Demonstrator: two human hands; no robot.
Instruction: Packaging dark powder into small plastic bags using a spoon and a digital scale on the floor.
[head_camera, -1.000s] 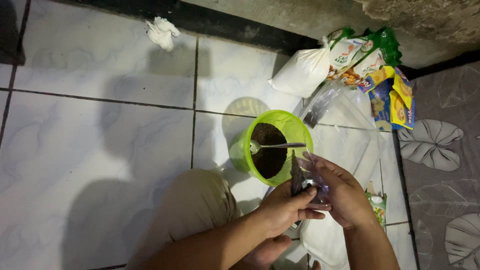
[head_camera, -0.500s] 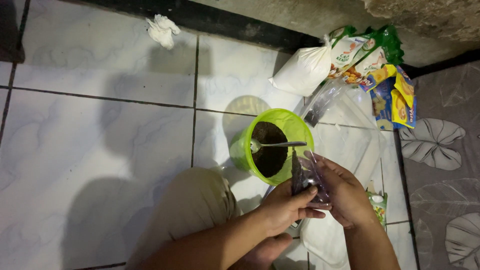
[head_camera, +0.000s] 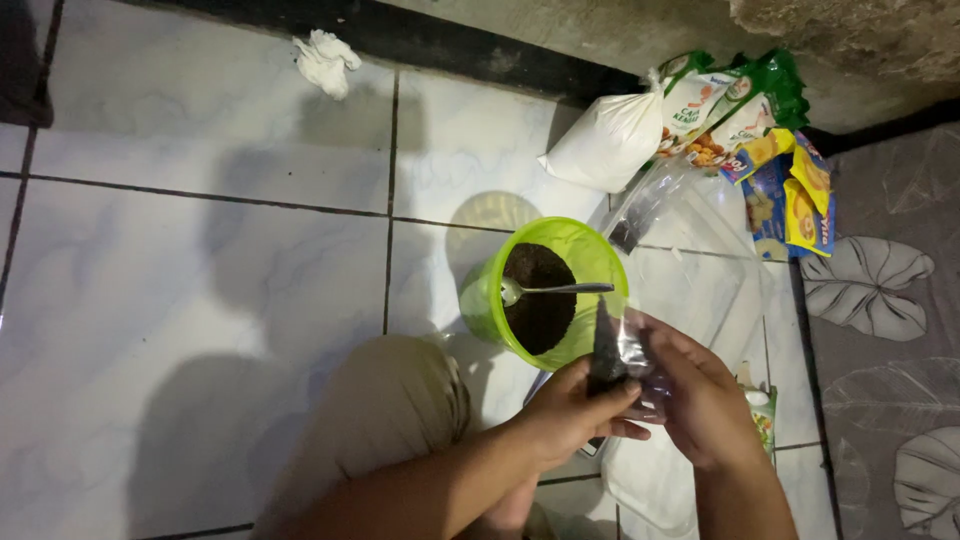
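My left hand and my right hand both grip a small clear plastic bag with dark powder in it, held upright just below the rim of a green plastic bowl. The bowl stands on the white tiled floor and holds dark brown powder. A metal spoon rests across the bowl, its scoop in the powder and its handle pointing right. My knee is bent below the bowl at the left.
A white filled plastic bag lies by the wall, beside green, blue and yellow snack packets. Clear plastic sheets spread right of the bowl. A crumpled white tissue lies at the far top. Leaf-patterned grey tiles are at right.
Both hands have shifted the small bag slightly within their grip; bowl and spoon have not moved.
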